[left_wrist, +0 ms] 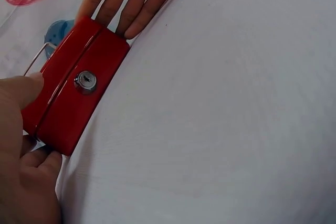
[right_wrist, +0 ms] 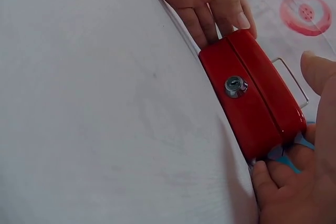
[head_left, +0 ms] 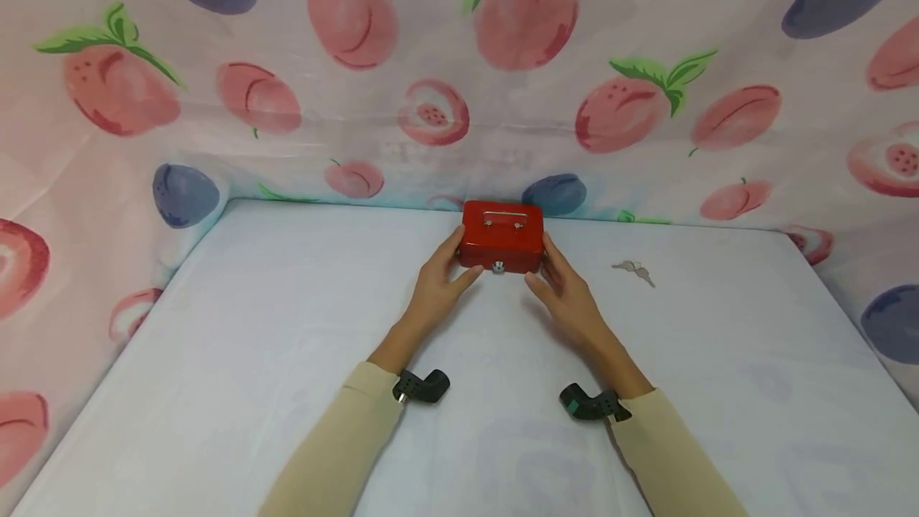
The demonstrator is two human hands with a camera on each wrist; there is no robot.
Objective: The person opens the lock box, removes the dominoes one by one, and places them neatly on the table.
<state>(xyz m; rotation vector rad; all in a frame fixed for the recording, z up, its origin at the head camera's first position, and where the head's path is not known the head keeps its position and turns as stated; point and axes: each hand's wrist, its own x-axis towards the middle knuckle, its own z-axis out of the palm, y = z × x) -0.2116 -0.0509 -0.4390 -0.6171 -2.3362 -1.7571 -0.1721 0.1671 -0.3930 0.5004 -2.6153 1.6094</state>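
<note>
A small red metal cash box (head_left: 502, 235) with a wire handle on its lid and a round keyhole in its front stands closed near the back of the table. My left hand (head_left: 439, 276) holds its left end, with the thumb (left_wrist: 25, 88) on the front edge and the fingers (left_wrist: 42, 162) around the end. On the other end my right hand (head_left: 562, 282) holds it the same way. Its thumb (right_wrist: 316, 71) is by the lid and its fingers (right_wrist: 273, 182) are at the corner. The keyhole (left_wrist: 85, 81) has no key in it.
A small bunch of keys (head_left: 635, 269) lies on the white table cover (head_left: 287, 325), to the right of the box. A fruit-printed cloth (head_left: 459, 62) hangs close behind the box and along both sides of the table.
</note>
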